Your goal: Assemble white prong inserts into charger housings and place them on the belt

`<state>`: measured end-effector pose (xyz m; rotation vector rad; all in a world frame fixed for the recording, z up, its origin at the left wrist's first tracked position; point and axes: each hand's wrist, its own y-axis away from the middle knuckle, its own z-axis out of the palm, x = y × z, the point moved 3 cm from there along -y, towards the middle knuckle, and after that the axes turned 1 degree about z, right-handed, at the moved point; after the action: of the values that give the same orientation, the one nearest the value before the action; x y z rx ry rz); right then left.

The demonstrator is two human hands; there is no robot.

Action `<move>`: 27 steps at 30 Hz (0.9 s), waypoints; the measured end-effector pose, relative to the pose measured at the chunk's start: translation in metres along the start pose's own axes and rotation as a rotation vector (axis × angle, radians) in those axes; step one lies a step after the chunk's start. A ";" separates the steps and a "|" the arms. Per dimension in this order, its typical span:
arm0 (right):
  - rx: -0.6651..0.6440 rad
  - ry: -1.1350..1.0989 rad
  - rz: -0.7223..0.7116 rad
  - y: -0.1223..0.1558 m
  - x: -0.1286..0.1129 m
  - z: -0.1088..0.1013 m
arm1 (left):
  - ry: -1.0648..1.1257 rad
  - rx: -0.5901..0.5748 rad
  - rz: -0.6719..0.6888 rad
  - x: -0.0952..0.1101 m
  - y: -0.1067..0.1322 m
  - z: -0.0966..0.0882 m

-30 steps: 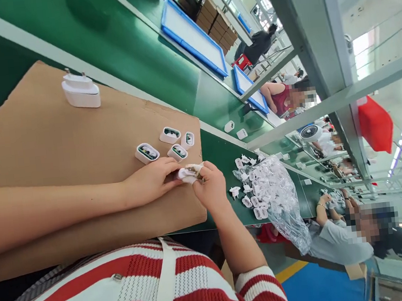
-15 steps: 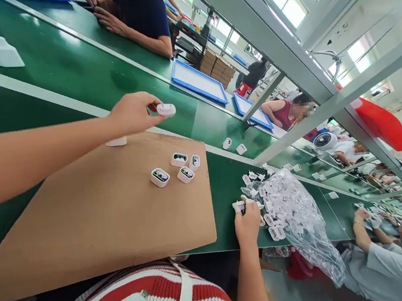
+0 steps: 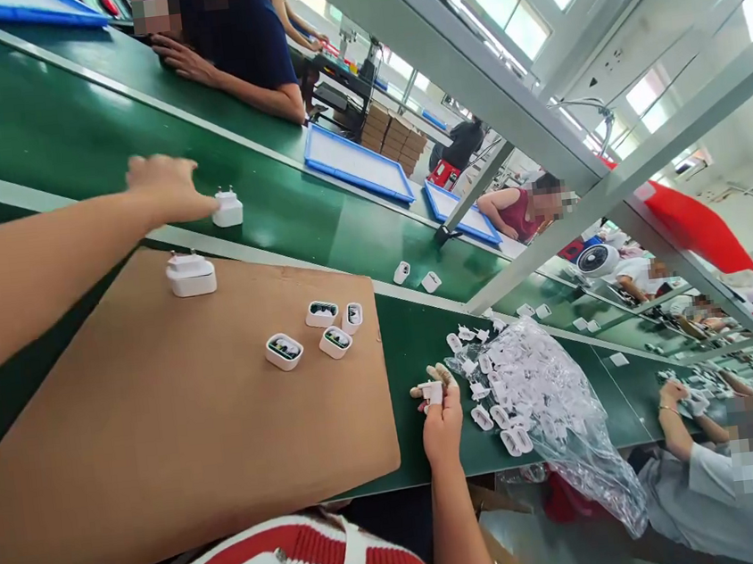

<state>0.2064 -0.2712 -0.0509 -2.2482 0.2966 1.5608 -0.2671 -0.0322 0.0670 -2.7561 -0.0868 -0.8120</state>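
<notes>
My left hand [image 3: 161, 190] reaches over the green bench, fingers spread, with nothing in it. Just off its thumb tip stands a white charger plug [image 3: 227, 210], pins up. Another charger plug [image 3: 191, 274] stands on the cardboard sheet [image 3: 231, 432], its pins also upward. Several open white charger housings [image 3: 284, 352] with circuit parts showing inside sit near the sheet's right end. Right of the sheet, my right hand [image 3: 442, 423] grips a small white plug cover [image 3: 432, 392]; some fingertips wear pale finger cots.
A clear plastic bag [image 3: 564, 406] heaped with white plug covers lies to the right, several loose ones beside it. Two housings [image 3: 402, 272] rest on the far green strip. A metal post [image 3: 503, 273] slants across the bench. Co-workers sit opposite and at right.
My left hand has let go of the charger plug, now standing on the green strip, and drawn back left. My right hand has moved slightly away from the bag with a plug cover.
</notes>
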 end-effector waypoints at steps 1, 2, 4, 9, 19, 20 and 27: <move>0.008 -0.038 0.021 -0.001 0.000 0.000 | -0.013 0.047 -0.020 0.003 0.011 -0.009; 0.014 -0.072 0.042 -0.002 0.000 0.001 | -0.020 0.095 -0.034 0.007 0.026 -0.017; 0.003 -0.134 0.091 -0.004 -0.003 0.005 | 0.041 0.159 0.009 0.016 0.065 -0.021; -0.273 -0.293 0.214 -0.004 -0.031 0.036 | 0.234 -0.391 0.313 0.035 0.161 0.043; -0.480 -0.374 0.285 0.003 -0.077 0.072 | 0.503 -0.428 0.266 0.071 0.223 0.109; -0.478 -0.335 0.239 0.004 -0.081 0.074 | 0.525 -0.396 0.299 0.073 0.225 0.110; -0.500 -0.149 0.084 0.008 -0.096 0.090 | 0.582 -0.394 0.404 0.071 0.227 0.111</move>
<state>0.0927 -0.2444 0.0099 -2.4797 -0.0523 2.0149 -0.1191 -0.2225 -0.0377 -2.5864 0.7852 -1.5857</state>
